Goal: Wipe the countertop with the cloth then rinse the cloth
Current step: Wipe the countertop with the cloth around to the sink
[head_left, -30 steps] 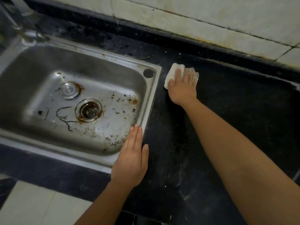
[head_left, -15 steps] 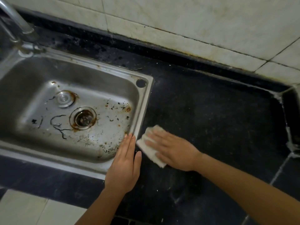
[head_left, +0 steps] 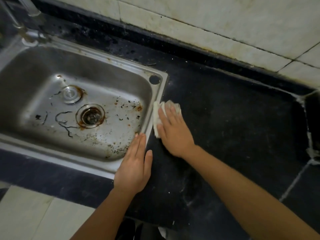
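**Head view, wiping stage.** The right hand (head_left: 173, 130) lies flat on the folded white cloth (head_left: 156, 118), fingers straight and slightly spread, pressing rather than gripping it; a flat palm, one judges, spreads the load so that more of the fabric meets the surface. The cloth sits on the dark countertop (head_left: 233, 135), its left edge touching the right rim of the steel sink (head_left: 159, 91); this placement suggests a pass along the seam where grime collects, and it lets loosened dirt be pushed toward the basin. The left hand (head_left: 134, 168) rests released on the sink's near right corner, fingers straight and together, fingertips on the rim and thumb on the countertop side; it grasps nothing and probably serves as a brace for the leaning body. The two hands are near each other but apart. The basin shows rust stains and dark debris around the drain (head_left: 90, 115); a tap (head_left: 32, 9), blurred, stands at the far left corner, where the rinse would presumably take place. Pale streaks on the near countertop suggest that wiping is incomplete; rinsing is not yet begun. No brand, label or legible writing appears on the cloth, the sink or the wall tiles (head_left: 207, 23).
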Action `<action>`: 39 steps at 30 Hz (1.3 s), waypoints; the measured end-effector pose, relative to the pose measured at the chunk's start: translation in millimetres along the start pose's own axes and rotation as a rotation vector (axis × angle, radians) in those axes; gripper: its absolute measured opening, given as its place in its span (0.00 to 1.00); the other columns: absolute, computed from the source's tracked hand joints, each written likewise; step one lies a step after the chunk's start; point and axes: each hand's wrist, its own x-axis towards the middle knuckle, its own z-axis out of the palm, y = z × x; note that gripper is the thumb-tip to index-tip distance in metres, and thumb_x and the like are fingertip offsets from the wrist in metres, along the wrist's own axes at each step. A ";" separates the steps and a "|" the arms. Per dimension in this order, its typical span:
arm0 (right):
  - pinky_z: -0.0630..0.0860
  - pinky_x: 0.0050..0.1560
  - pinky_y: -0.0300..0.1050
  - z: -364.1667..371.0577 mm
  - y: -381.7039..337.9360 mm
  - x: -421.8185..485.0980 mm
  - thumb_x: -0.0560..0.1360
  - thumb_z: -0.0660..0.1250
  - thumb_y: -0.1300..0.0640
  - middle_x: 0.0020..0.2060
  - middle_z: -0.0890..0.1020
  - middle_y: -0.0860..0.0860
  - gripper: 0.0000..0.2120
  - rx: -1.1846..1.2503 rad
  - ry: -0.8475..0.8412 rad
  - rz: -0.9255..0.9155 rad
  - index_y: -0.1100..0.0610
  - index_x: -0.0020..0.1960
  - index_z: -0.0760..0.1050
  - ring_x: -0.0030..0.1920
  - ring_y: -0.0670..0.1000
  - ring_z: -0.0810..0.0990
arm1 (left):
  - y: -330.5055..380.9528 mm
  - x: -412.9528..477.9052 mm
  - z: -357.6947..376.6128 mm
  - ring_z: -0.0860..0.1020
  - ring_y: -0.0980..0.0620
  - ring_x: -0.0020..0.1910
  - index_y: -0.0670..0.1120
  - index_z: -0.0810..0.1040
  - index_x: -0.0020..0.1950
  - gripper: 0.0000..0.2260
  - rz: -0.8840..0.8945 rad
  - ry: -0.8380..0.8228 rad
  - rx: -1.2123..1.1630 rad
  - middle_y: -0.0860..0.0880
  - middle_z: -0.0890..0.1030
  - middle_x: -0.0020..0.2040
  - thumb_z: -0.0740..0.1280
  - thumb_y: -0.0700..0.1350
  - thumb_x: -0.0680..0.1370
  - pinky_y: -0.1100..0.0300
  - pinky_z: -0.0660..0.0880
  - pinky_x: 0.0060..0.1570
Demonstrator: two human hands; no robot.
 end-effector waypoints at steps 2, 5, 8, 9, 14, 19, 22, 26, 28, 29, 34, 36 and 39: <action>0.51 0.76 0.57 9.0 -14.3 -47.8 0.82 0.44 0.50 0.77 0.53 0.58 0.26 0.002 -0.017 -0.130 0.60 0.77 0.52 0.77 0.57 0.48 | 2.0 -0.5 -2.1 0.48 0.62 0.74 0.47 0.51 0.77 0.30 -0.007 -0.001 -0.030 0.56 0.52 0.75 0.40 0.59 0.78 0.68 0.44 0.70; 0.48 0.76 0.53 11.8 -17.2 -97.4 0.83 0.46 0.50 0.77 0.53 0.54 0.25 -0.012 -0.119 -0.306 0.56 0.77 0.51 0.77 0.54 0.47 | 5.1 -1.2 -5.8 0.52 0.59 0.75 0.48 0.51 0.77 0.26 -0.060 -0.019 -0.100 0.51 0.55 0.77 0.44 0.56 0.81 0.65 0.48 0.71; 0.41 0.76 0.47 0.6 9.6 -92.4 0.83 0.47 0.50 0.77 0.51 0.53 0.25 -0.140 -0.178 -0.417 0.54 0.78 0.49 0.77 0.53 0.46 | 6.7 -2.0 -7.0 0.53 0.58 0.75 0.50 0.51 0.77 0.28 -0.083 -0.023 -0.117 0.51 0.55 0.77 0.43 0.58 0.78 0.62 0.50 0.72; 0.41 0.75 0.48 -1.7 22.6 -81.6 0.83 0.46 0.51 0.77 0.53 0.55 0.25 -0.222 -0.164 -0.379 0.56 0.78 0.49 0.77 0.55 0.47 | 6.7 -1.9 -6.9 0.53 0.57 0.75 0.50 0.51 0.77 0.27 -0.079 -0.018 -0.107 0.51 0.56 0.77 0.44 0.57 0.79 0.62 0.50 0.72; 0.38 0.75 0.52 -19.8 100.4 -42.6 0.77 0.25 0.45 0.77 0.42 0.57 0.34 -0.214 -0.052 0.302 0.59 0.78 0.42 0.76 0.59 0.38 | 7.4 -3.0 -6.1 0.54 0.56 0.75 0.48 0.52 0.77 0.24 -0.071 0.011 -0.079 0.50 0.57 0.77 0.48 0.51 0.82 0.63 0.50 0.71; 0.39 0.75 0.56 0.9 79.3 -70.0 0.77 0.32 0.49 0.78 0.45 0.57 0.31 -0.081 0.019 0.674 0.58 0.78 0.46 0.76 0.60 0.40 | 12.5 -4.4 -8.5 0.55 0.54 0.75 0.48 0.51 0.77 0.24 -0.081 -0.003 -0.087 0.49 0.57 0.77 0.48 0.51 0.82 0.63 0.50 0.70; 0.48 0.75 0.60 20.1 18.9 -104.1 0.77 0.35 0.50 0.77 0.51 0.61 0.31 -0.082 0.043 0.378 0.61 0.77 0.51 0.76 0.63 0.47 | 13.9 -5.5 -10.5 0.55 0.54 0.75 0.48 0.51 0.78 0.24 -0.078 -0.013 -0.074 0.49 0.57 0.77 0.48 0.52 0.82 0.62 0.50 0.70; 0.55 0.74 0.59 28.0 -23.9 -162.6 0.81 0.49 0.51 0.76 0.58 0.56 0.26 -0.030 -0.021 -0.041 0.58 0.77 0.53 0.76 0.58 0.54 | 13.2 -6.2 -9.9 0.52 0.53 0.76 0.46 0.50 0.78 0.24 -0.052 -0.040 -0.049 0.48 0.54 0.78 0.49 0.51 0.82 0.63 0.46 0.70; 0.49 0.76 0.52 20.5 -10.5 -164.5 0.81 0.53 0.51 0.77 0.56 0.54 0.26 -0.046 -0.059 -0.155 0.56 0.77 0.53 0.77 0.56 0.53 | 11.5 -6.0 -9.0 0.51 0.53 0.76 0.45 0.51 0.77 0.24 -0.031 -0.049 -0.015 0.47 0.53 0.78 0.50 0.50 0.82 0.64 0.45 0.70; 0.46 0.76 0.50 15.1 -1.1 -160.5 0.81 0.55 0.52 0.76 0.57 0.55 0.27 -0.072 -0.054 -0.151 0.57 0.77 0.53 0.77 0.57 0.53 | 10.1 -6.3 -8.2 0.51 0.53 0.76 0.44 0.51 0.77 0.24 -0.012 -0.051 0.010 0.47 0.53 0.78 0.50 0.50 0.82 0.64 0.44 0.71; 0.41 0.76 0.52 -20.7 78.0 -135.2 0.83 0.47 0.52 0.77 0.45 0.59 0.27 -0.082 -0.012 0.561 0.59 0.78 0.44 0.77 0.59 0.42 | 4.7 -5.9 -3.6 0.48 0.55 0.76 0.44 0.50 0.78 0.25 0.029 -0.058 0.078 0.48 0.50 0.78 0.48 0.50 0.82 0.64 0.43 0.71; 0.41 0.76 0.53 -17.7 107.1 -143.9 0.82 0.42 0.49 0.77 0.42 0.57 0.27 -0.019 -0.051 0.774 0.57 0.78 0.43 0.77 0.58 0.38 | 4.2 -6.2 -1.7 0.47 0.55 0.76 0.44 0.49 0.78 0.25 0.033 -0.054 0.100 0.49 0.50 0.78 0.48 0.51 0.82 0.63 0.43 0.72; 0.41 0.75 0.58 0.2 111.3 -158.1 0.78 0.34 0.50 0.77 0.42 0.60 0.30 0.009 -0.008 0.940 0.59 0.78 0.47 0.76 0.61 0.38 | 3.7 -7.0 -0.5 0.47 0.54 0.77 0.44 0.48 0.78 0.25 0.038 -0.060 0.122 0.48 0.49 0.78 0.47 0.51 0.82 0.61 0.44 0.72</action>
